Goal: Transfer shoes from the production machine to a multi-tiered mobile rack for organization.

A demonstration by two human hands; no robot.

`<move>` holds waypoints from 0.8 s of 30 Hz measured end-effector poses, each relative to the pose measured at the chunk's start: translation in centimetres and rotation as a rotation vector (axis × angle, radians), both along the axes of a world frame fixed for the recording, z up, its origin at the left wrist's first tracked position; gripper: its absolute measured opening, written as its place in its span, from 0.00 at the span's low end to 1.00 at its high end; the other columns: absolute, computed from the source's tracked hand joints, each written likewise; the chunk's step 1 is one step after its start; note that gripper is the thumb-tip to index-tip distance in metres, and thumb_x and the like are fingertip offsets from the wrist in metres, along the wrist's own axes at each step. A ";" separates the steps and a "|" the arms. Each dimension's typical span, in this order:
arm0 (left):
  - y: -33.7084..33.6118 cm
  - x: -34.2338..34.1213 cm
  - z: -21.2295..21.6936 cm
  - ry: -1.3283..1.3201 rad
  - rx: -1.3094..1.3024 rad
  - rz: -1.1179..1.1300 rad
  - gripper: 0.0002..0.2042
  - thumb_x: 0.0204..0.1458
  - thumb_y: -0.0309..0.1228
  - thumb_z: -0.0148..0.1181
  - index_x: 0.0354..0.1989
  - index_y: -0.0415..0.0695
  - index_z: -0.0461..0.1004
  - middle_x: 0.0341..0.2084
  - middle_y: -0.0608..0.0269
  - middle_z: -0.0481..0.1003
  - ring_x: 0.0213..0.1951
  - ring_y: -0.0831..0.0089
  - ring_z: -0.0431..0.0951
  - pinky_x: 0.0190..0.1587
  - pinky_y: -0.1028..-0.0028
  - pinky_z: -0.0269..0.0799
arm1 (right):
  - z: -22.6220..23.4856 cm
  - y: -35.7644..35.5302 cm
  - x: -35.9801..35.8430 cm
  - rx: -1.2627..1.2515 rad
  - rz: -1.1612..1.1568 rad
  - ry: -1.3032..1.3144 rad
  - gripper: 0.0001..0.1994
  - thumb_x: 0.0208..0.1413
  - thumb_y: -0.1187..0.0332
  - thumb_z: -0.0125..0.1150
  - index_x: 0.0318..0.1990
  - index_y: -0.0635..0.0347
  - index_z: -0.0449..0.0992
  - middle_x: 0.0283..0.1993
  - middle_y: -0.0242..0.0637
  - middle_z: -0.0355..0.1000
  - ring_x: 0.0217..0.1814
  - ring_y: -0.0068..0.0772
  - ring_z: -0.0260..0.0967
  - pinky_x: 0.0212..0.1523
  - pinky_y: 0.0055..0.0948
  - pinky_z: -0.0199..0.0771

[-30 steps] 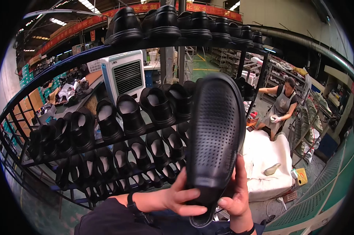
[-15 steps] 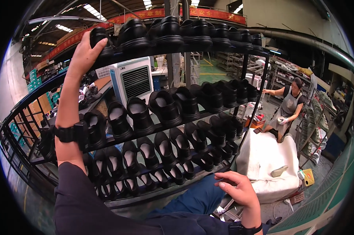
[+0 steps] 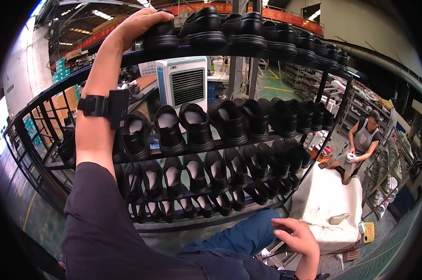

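- Up at eleven o'clock, a black low-cut shoe (image 3: 160,35) stands atop the shoe rack (image 3: 136,57), left hand (image 3: 143,23) over its heel; fingertips are partly hidden, so I cannot tell whether they clamp.
- Right hand (image 3: 298,237), at five o'clock near the trouser leg (image 3: 248,228): thumb and fingers apart.
- Co-worker (image 3: 363,140) at three o'clock.

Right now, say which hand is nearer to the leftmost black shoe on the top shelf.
Left: the left hand is on that black shoe; the right hand is far below it, to the right.
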State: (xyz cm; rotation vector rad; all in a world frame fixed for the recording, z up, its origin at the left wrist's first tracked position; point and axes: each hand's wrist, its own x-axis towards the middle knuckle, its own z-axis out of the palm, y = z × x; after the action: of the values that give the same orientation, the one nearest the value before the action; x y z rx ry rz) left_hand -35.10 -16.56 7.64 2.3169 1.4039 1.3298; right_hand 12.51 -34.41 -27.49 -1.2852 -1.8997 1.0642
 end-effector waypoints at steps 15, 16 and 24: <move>-4.0 12.1 -13.8 0.115 1.287 -0.126 0.15 0.43 0.33 0.65 0.41 0.44 0.79 0.40 0.62 0.79 0.48 0.61 0.77 0.54 0.62 0.69 | 2.0 0.6 2.2 0.011 -0.032 -0.084 0.20 0.52 0.70 0.66 0.53 0.64 0.77 0.44 0.45 0.79 0.45 0.32 0.78 0.47 0.28 0.77; -4.4 15.3 -17.8 0.168 1.036 -0.322 0.18 0.40 0.34 0.66 0.43 0.46 0.78 0.40 0.64 0.79 0.51 0.60 0.76 0.58 0.56 0.66 | 2.2 0.7 3.5 0.004 -0.071 -0.092 0.20 0.51 0.72 0.66 0.52 0.66 0.77 0.44 0.45 0.79 0.45 0.32 0.78 0.47 0.29 0.77; -1.6 34.1 -45.7 0.298 0.120 -1.094 0.17 0.48 0.44 0.64 0.39 0.45 0.78 0.45 0.59 0.75 0.59 0.58 0.69 0.65 0.41 0.50 | 11.2 -7.2 11.7 -0.133 -0.344 -0.409 0.17 0.54 0.73 0.59 0.51 0.73 0.75 0.45 0.45 0.79 0.48 0.31 0.77 0.50 0.26 0.76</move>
State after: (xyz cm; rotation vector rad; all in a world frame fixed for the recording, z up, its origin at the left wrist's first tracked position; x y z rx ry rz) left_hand -0.98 -18.11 -38.09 2.7015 -0.0631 0.7286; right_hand 24.23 -41.59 -16.32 -1.9446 -1.8105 0.8020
